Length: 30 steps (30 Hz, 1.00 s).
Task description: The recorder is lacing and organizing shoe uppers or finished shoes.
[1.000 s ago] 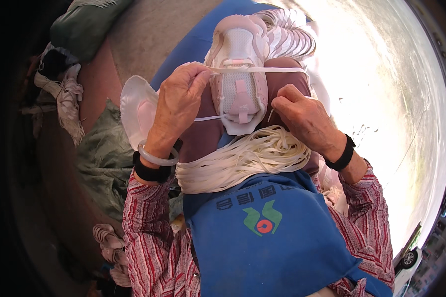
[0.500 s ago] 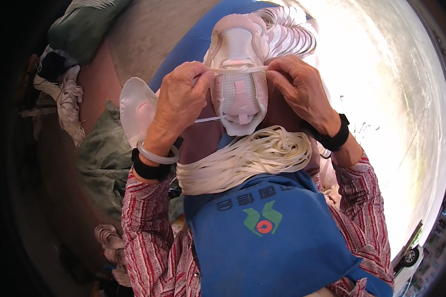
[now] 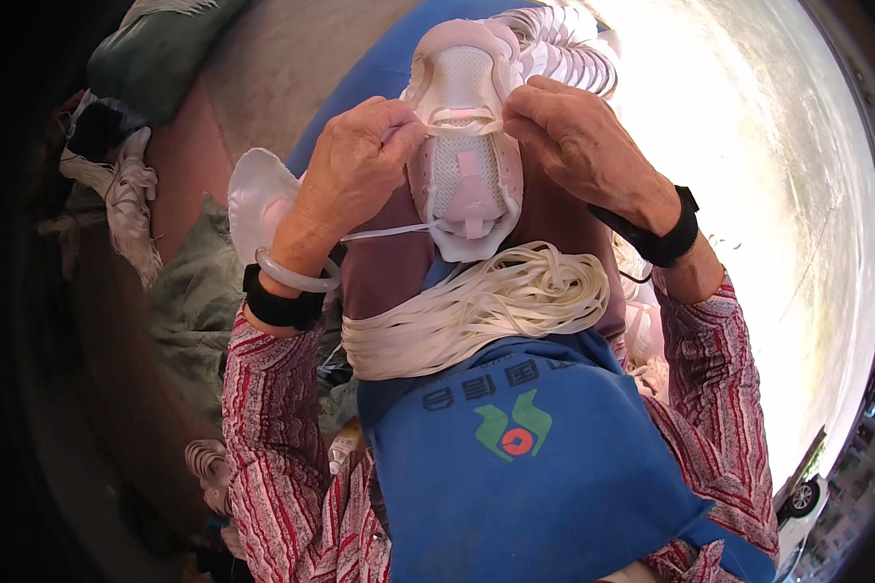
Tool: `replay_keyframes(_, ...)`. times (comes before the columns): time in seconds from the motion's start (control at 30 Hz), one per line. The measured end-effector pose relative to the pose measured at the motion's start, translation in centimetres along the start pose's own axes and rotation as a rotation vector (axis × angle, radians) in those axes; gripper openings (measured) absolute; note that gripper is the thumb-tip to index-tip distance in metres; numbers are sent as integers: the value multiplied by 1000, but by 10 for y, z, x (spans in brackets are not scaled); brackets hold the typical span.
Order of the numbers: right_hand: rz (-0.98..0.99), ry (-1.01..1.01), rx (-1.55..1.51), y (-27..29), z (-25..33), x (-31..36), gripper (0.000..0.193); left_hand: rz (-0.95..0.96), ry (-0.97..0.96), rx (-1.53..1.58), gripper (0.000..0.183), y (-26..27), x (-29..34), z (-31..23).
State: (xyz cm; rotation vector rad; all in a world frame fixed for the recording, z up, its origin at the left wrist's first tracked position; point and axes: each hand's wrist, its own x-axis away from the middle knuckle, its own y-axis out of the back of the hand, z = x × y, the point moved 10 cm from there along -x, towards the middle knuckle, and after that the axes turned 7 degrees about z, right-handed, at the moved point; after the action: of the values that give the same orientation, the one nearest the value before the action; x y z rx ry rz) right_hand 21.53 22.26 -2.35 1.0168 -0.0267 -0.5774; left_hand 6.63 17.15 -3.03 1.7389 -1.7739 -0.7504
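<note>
Centrally in the upper half of the frame, the pink-and-white shoe upper [image 3: 469, 180] lies lengthwise over your legs, its mesh surface facing the camera. A flat white lace [image 3: 465, 128] spans the upper crosswise. Your left hand [image 3: 362, 160] pinches this lace between thumb and forefinger at the left edge of the upper; your right hand [image 3: 585, 146] pinches it in the same manner at the right edge. A thin lace strand [image 3: 389, 232] extends left from the lower part of the upper, passing below your left hand. Just below the upper, a thick bundle of cream laces [image 3: 476, 306] lies across your lap, above the blue apron [image 3: 544, 486] at bottom center. Your left wrist carries a pale bangle [image 3: 297, 275] and a black band [image 3: 282, 303]; your right wrist carries a black strap [image 3: 666, 238]. A translucent white piece [image 3: 253, 189] is located left of your left hand. Overlapping striped pieces [image 3: 578, 58] stand at top center-right. A green bag [image 3: 156, 63] occupies the upper left.
</note>
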Motion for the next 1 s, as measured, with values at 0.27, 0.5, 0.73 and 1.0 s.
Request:
replay_keyframes(0.27, -149, -123, -144, -6, -5, 5, 17, -176, -130, -198, 35, -1, 30, -9)
replay_keyframes(0.5, -147, -217, 80, -11, 15, 18, 33, -128, -40, -450, 52, -21, 27, -18)
replay_keyframes(0.73, -116, -249, 78, -21, 3, 9, 24, -137, -93, -332, 47, -25, 19, -10)
replay_keyframes(1.0, -185, -242, -66, -18, 7, 13, 17, -223, -183, -302, 38, -16, 21, -19)
